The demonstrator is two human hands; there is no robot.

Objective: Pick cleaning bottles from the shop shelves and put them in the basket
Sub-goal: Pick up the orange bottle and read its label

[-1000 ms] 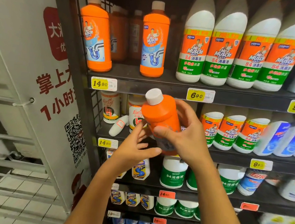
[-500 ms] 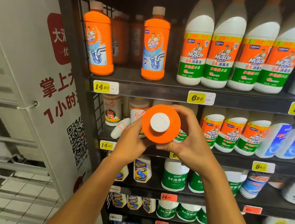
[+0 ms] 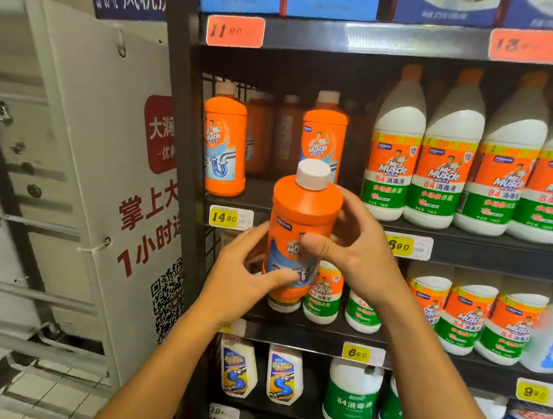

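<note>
Head view: an orange drain-cleaner bottle stands upright in front of the shelves, left hand wrapping its lower body, right hand pinching its label. It looks rigid, smooth, probably heavy; the mid-body is the best hold. No basket shows.

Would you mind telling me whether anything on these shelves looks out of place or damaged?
Nothing stands out. The orange bottle held by both hands looks intact with its cap on, and the white bottles on the shelf stand upright in a row.
</note>
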